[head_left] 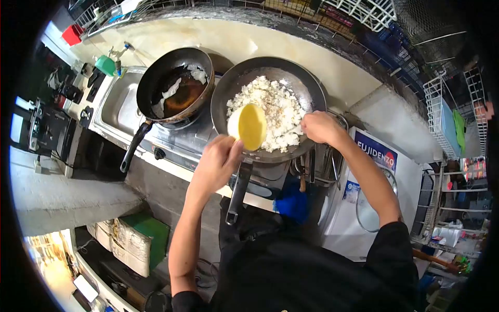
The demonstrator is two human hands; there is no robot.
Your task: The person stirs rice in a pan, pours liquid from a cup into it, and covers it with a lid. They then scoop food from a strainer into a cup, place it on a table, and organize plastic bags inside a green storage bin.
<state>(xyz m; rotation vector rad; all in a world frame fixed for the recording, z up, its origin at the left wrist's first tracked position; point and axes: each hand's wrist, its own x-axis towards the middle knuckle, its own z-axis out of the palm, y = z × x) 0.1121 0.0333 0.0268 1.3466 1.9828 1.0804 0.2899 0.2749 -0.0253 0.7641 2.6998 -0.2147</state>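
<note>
My left hand [217, 158] grips a small cup [251, 127], pale outside and yellow inside, tilted over the near left part of a large frying pan [236, 86]. White, crumbly cooked rice [273, 106] is heaped in this pan, with some brownish specks on top. At the pan's right rim, my right hand [321, 127] is closed, its fingers curled over the rice's edge; I cannot tell what it holds. The pan's black handle [240, 192] points toward my body, below my left hand.
A second, dark frying pan [174, 86] with oil and white residue stands on the left burner of the stove [179, 151]. Left of it is a steel sink [122, 101]. A white Fujidenzo appliance [408, 187] with a glass lid [369, 208] on it stands at right.
</note>
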